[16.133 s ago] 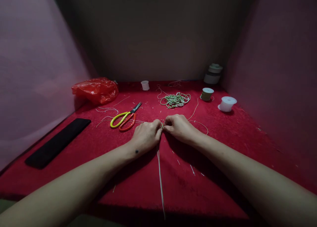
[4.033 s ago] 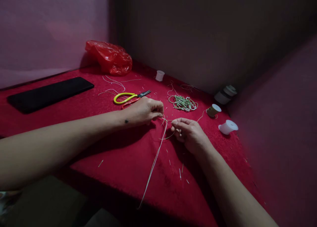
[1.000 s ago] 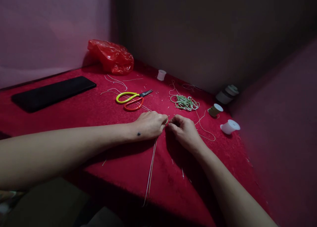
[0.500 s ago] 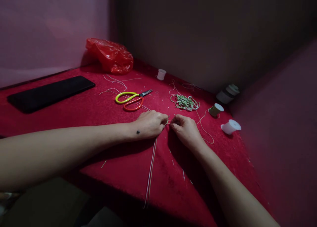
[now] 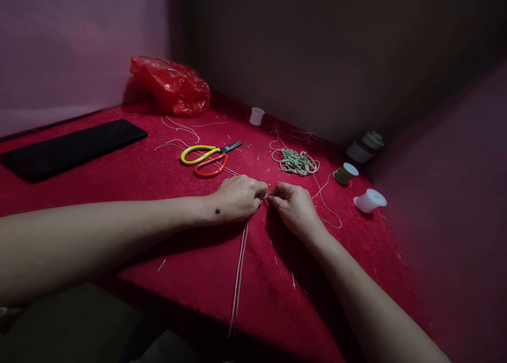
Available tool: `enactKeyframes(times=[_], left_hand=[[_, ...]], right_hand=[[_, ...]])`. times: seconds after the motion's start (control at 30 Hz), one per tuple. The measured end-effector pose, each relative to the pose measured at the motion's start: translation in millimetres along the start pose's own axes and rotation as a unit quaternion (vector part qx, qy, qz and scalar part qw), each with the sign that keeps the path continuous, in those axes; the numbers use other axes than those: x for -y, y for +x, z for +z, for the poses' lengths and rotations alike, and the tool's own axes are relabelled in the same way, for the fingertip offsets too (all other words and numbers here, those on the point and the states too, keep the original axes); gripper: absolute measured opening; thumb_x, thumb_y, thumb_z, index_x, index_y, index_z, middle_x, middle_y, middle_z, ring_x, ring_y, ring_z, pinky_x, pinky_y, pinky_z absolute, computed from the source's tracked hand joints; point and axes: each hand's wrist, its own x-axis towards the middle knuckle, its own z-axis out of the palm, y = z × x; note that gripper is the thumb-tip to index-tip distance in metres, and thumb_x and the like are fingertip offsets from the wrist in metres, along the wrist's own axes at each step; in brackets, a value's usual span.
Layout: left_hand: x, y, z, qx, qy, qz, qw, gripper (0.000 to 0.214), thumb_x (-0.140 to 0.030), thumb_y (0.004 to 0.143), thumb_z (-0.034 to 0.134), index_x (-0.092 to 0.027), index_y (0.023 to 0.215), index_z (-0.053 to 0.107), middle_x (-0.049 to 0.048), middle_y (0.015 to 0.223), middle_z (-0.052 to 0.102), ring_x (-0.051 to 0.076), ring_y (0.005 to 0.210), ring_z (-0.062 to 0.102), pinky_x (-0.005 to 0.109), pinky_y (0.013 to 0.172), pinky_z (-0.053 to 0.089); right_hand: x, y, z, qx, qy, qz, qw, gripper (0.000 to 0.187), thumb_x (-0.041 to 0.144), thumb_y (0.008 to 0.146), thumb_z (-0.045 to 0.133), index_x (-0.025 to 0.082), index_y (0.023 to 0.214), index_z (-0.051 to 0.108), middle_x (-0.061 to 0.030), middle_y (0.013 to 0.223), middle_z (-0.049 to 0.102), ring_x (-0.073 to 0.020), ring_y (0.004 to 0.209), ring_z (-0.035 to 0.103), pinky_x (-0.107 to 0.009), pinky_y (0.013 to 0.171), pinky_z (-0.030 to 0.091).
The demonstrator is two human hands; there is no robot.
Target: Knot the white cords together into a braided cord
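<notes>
While the left hand (image 5: 240, 197) grips thin cords (image 5: 237, 273), the right hand (image 5: 295, 204) pinches fine thread (image 5: 267, 194) just beside it, near the scissors (image 5: 226, 149).

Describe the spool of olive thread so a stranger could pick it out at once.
On the red cloth-covered table, go right past the tangled green-and-white braided cord. The small spool wound with olive thread sits between that cord and the rightmost white spool. Its dark olive winding sets it apart from that white neighbour.
</notes>
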Motion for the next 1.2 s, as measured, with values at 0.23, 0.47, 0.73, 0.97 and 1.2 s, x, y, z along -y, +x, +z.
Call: enactKeyframes(times=[0.23, 0.47, 0.73, 0.97, 1.2], left_hand=[[-0.2, -0.4, -0.9, 0.001, -0.014, 0.009, 1.000, 0.017, -0.019, 0.074, 0.044, -0.018, 0.071, 0.060, 0.0011, 0.065, 0.061, 0.011, 0.059, 0.050, 0.023, 0.055, 0.034], [1.9, -1.5, 2.7, -0.013, 0.020, 0.013, 1.000, 0.020, -0.023, 0.077, 0.042, -0.019, 0.078, 0.061, 0.0041, 0.074, 0.065, 0.016, 0.068, 0.056, 0.027, 0.061, 0.038], [4.7, -3.2, 6.5, -0.025, 0.035, 0.013, 0.999, 0.023, -0.029, 0.080, 0.041, -0.019, 0.082, 0.062, 0.0043, 0.071, 0.063, 0.016, 0.064, 0.056, 0.026, 0.058, 0.037], [5.0, -4.7, 6.5, -0.026, 0.028, 0.019, 0.999, 0.021, -0.028, 0.079, 0.040, -0.019, 0.076, 0.059, 0.0045, 0.070, 0.063, 0.016, 0.062, 0.055, 0.026, 0.057, 0.036], [9.6, -1.2, 3.3, 0.010, -0.101, 0.002, 0.995, 0.020, -0.029, 0.077, 0.042, -0.016, 0.075, 0.057, 0.0020, 0.062, 0.059, 0.011, 0.054, 0.053, 0.023, 0.052, 0.037]], right_hand=[[4.9, -3.2, -0.8, -0.016, -0.029, -0.007, 0.999, 0.013, 0.016, 0.070, 0.049, 0.020, 0.066, 0.061, -0.0028, 0.062, 0.063, -0.0149, 0.061, 0.055, -0.023, 0.058, 0.037], [2.3, -3.9, -0.8, -0.009, -0.020, -0.003, 1.000, 0.012, 0.019, 0.072, 0.050, 0.020, 0.068, 0.061, -0.0025, 0.063, 0.063, -0.0148, 0.061, 0.055, -0.023, 0.058, 0.037], [-3.4, -6.2, 2.5, -0.026, 0.016, -0.012, 0.999, 0.012, 0.023, 0.073, 0.053, 0.021, 0.074, 0.064, 0.0001, 0.060, 0.061, -0.0130, 0.054, 0.050, -0.022, 0.053, 0.035], [-5.5, -6.5, 2.5, -0.021, 0.045, -0.013, 0.999, 0.013, 0.024, 0.073, 0.053, 0.020, 0.075, 0.065, 0.0007, 0.058, 0.058, -0.0120, 0.053, 0.048, -0.021, 0.052, 0.033], [-7.1, -7.1, 4.2, -0.022, 0.070, -0.011, 0.997, 0.014, 0.024, 0.072, 0.052, 0.019, 0.074, 0.065, 0.0008, 0.057, 0.057, -0.0113, 0.053, 0.047, -0.021, 0.051, 0.031]])
